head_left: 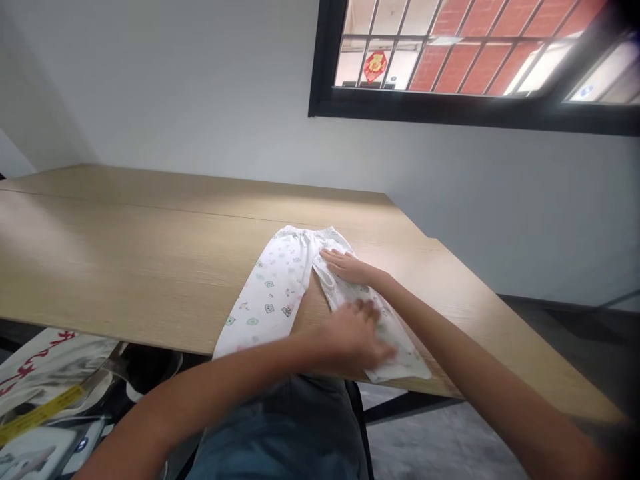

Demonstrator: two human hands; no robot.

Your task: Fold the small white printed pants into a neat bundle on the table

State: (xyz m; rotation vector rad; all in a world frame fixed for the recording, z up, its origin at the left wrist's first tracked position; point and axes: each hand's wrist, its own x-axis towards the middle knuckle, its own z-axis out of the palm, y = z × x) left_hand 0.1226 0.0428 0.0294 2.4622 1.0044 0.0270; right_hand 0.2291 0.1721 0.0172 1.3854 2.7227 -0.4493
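Observation:
White pants with small printed figures lie spread on the wooden table, the gathered waistband toward the far side and the two legs toward me. My right hand rests flat, fingers stretched out, on the upper part of the right pant leg. Nearer to me, my left hand is over the lower part of that same leg, reaching across from the left. It is smeared by motion, though its fingers look spread. The left pant leg lies untouched, its lower end partly hidden behind my left forearm.
The light wooden table reaches back to a grey wall with a barred window. Below the table's front edge at the left are a printed white bag and other items. My lap is close to the edge.

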